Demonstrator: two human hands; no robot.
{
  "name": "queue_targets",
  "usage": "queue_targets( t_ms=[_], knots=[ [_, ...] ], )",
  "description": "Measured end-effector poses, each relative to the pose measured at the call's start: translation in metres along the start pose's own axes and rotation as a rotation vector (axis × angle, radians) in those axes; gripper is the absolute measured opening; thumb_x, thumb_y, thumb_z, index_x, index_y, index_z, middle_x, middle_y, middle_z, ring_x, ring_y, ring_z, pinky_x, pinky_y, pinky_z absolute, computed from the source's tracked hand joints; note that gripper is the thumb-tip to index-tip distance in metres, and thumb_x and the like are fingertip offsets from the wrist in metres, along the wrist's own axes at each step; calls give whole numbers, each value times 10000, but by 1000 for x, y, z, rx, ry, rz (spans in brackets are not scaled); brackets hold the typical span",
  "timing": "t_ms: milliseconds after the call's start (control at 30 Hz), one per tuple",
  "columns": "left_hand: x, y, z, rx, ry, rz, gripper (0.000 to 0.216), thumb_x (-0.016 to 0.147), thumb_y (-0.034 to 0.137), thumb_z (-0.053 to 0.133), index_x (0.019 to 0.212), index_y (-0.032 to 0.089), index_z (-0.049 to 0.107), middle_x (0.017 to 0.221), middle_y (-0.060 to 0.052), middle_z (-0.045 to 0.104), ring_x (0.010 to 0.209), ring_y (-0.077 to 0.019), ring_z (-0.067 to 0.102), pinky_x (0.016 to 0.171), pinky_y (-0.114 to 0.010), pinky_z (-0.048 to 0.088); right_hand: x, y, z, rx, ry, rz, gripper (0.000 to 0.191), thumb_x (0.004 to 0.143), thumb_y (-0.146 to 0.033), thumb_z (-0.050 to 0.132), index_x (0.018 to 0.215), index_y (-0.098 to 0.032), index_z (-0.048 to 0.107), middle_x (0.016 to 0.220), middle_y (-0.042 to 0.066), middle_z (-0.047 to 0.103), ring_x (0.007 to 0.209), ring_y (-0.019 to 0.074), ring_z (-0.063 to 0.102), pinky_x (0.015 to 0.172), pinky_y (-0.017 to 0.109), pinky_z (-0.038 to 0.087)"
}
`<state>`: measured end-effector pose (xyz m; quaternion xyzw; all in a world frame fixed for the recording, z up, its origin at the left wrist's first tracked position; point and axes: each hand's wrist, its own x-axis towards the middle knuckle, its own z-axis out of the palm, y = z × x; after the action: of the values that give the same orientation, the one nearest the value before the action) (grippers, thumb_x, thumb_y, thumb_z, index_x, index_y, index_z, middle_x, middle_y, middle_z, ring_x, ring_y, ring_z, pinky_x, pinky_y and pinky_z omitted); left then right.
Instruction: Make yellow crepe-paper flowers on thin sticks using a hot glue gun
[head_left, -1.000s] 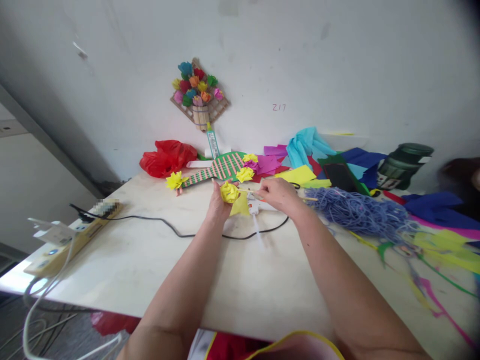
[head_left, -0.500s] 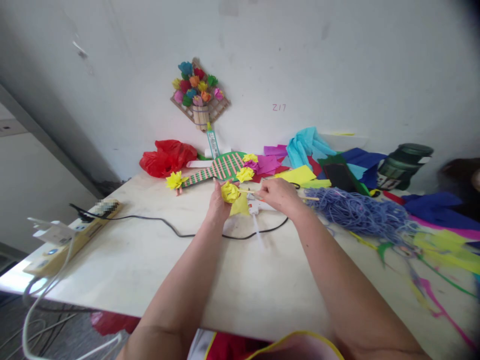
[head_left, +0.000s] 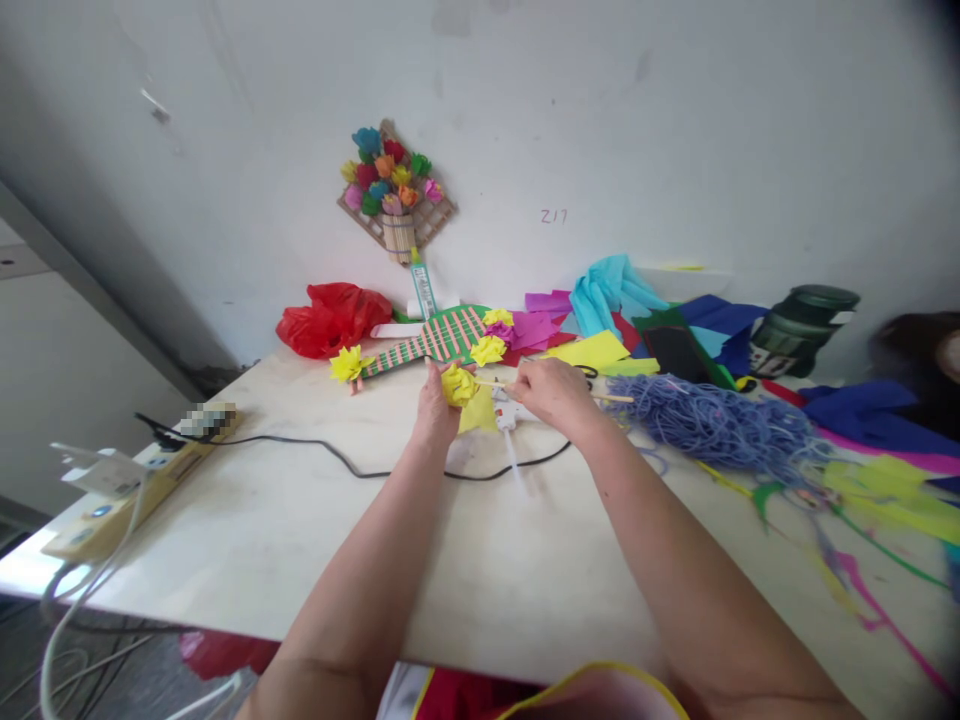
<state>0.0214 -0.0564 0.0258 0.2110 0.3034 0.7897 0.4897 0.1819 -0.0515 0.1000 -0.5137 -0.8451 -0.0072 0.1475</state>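
Observation:
A crumpled yellow paper flower (head_left: pixel 458 385) is held in my left hand (head_left: pixel 435 408), fingers closed around its left side. My right hand (head_left: pixel 553 390) grips a thin wooden stick (head_left: pixel 616 399), whose other end reaches to the flower. Beneath and between the hands lie a piece of yellow paper (head_left: pixel 478 412) and a white glue gun (head_left: pixel 510 413), partly covered by my right hand. Just behind them rests a green, guitar-shaped piece (head_left: pixel 454 335) with pink strips across it and yellow and magenta paper flowers at its ends.
A black cord (head_left: pixel 330 458) crosses the table from a power strip (head_left: pixel 127 510) at left. Tangled purple-blue yarn (head_left: pixel 712 420) lies right, near colored paper (head_left: pixel 592 350) and a dark green jar (head_left: pixel 804 330). A red plastic bag (head_left: pixel 334 318) sits at back left; a flower decoration (head_left: pixel 399 235) stands against the wall.
The view has shifted very slightly. Both hands keep almost the same position, with the flower and the stick still held.

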Motion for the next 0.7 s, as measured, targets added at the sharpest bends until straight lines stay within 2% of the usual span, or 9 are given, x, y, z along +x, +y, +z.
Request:
queue_targets(
  t_ms=[300, 700],
  knots=[
    [2, -3, -3, 52, -30, 42, 400, 875, 498, 472, 847, 134, 634, 712, -75, 706, 669, -145, 668, 601, -222, 485, -3, -3, -2, -64, 32, -27, 228, 821, -325, 533, 840, -187, 714, 879, 88, 713, 855, 222, 640, 634, 272, 396],
    [-1, 2, 2, -47, 54, -16, 411, 882, 510, 448, 885, 135, 617, 789, -90, 700, 690, -144, 658, 644, -241, 505, -1, -3, 5, -21, 63, -24, 253, 844, -347, 509, 859, -205, 718, 899, 74, 717, 872, 214, 631, 657, 271, 393]
  ],
)
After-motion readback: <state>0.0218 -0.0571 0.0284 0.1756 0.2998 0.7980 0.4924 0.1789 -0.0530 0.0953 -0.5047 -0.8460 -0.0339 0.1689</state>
